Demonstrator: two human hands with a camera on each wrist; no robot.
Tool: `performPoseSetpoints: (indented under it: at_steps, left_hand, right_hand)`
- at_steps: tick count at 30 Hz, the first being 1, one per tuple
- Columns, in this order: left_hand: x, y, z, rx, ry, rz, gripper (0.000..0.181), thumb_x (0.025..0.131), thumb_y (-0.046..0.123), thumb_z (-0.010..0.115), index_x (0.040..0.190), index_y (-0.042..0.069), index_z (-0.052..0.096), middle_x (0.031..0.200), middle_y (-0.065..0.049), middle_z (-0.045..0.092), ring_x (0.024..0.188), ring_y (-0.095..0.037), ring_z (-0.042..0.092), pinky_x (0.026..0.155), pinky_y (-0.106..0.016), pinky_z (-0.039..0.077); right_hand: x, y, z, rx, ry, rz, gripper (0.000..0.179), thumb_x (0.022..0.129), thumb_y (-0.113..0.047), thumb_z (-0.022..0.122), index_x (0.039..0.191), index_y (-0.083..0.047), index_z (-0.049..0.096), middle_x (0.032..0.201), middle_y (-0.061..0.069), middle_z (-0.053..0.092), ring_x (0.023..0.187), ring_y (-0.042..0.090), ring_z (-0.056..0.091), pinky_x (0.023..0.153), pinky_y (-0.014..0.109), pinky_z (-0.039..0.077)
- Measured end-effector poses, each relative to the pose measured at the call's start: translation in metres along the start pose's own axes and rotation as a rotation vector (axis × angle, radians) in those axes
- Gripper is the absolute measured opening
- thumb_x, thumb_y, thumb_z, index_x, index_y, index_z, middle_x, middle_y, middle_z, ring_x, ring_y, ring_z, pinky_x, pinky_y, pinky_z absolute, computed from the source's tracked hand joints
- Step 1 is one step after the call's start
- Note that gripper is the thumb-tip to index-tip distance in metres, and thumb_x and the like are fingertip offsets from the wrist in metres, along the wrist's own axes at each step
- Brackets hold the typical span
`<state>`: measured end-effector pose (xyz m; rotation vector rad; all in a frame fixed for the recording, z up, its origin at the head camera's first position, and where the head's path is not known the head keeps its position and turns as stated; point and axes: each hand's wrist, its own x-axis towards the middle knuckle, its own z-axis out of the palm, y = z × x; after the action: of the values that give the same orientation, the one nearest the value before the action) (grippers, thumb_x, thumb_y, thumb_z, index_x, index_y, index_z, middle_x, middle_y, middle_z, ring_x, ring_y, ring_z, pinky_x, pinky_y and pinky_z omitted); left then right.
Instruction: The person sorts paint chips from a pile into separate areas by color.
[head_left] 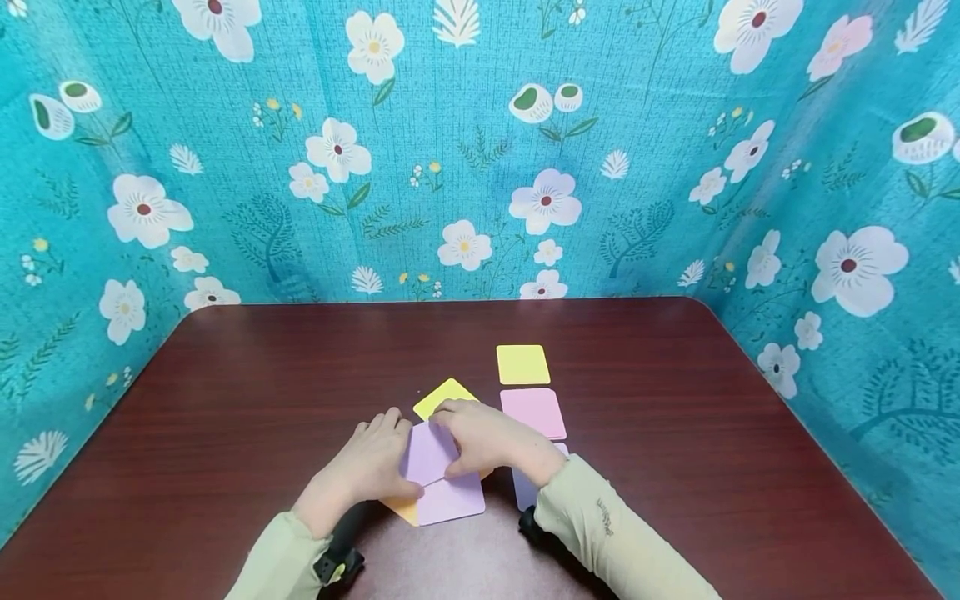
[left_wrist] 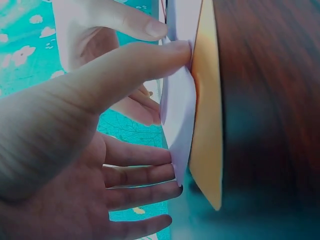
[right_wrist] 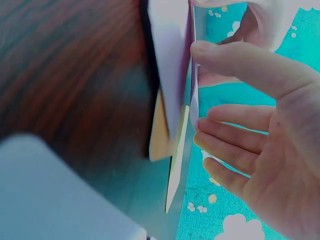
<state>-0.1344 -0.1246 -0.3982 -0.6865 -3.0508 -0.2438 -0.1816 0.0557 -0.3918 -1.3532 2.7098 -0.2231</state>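
My left hand (head_left: 371, 462) and right hand (head_left: 483, 437) hold a light purple square card (head_left: 429, 454) between them, raised a little over the pile. In the left wrist view the thumb presses the card's near edge, and the fingertips touch its far part; the card (left_wrist: 177, 110) looks slightly bent. The right thumb and fingers grip the other side, as the right wrist view shows. Beneath lie another light purple card (head_left: 453, 504), an orange card (head_left: 405, 510) and a yellow card (head_left: 442, 394), turned at different angles and partly hidden by the hands.
Right of the pile, a yellow card (head_left: 522, 364), a pink card (head_left: 532, 412) and a purple card (head_left: 525, 493) lie in a column; the right forearm partly covers the purple one. The dark wooden table (head_left: 262, 392) meets a blue flowered cloth (head_left: 450, 167) at its back edge.
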Motion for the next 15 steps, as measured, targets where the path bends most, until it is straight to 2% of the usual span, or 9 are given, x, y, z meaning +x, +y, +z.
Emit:
performPoseSetpoints:
  at_steps: [5,15]
  left_hand:
    - [0.005,0.004,-0.002,0.002,0.016,0.037,0.069,0.052,0.042,0.081,0.099,-0.001,0.055,0.091,-0.008,0.046,0.081,-0.025,0.046,0.069,-0.042,0.04]
    - [0.014,0.012,-0.004,0.01,0.019,0.094,0.063,0.053,0.044,0.082,0.092,0.001,0.056,0.088,-0.008,0.045,0.081,-0.024,0.045,0.07,-0.04,0.04]
  right_hand:
    - [-0.008,0.003,-0.006,0.012,0.013,0.009,0.056,0.065,-0.035,0.077,0.112,-0.009,0.059,0.113,0.001,0.055,0.101,0.013,0.052,0.089,0.022,0.041]
    - [-0.022,0.009,-0.008,0.016,0.015,0.039,0.045,0.066,-0.034,0.076,0.104,-0.012,0.066,0.116,0.003,0.052,0.104,0.017,0.05,0.09,0.026,0.04]
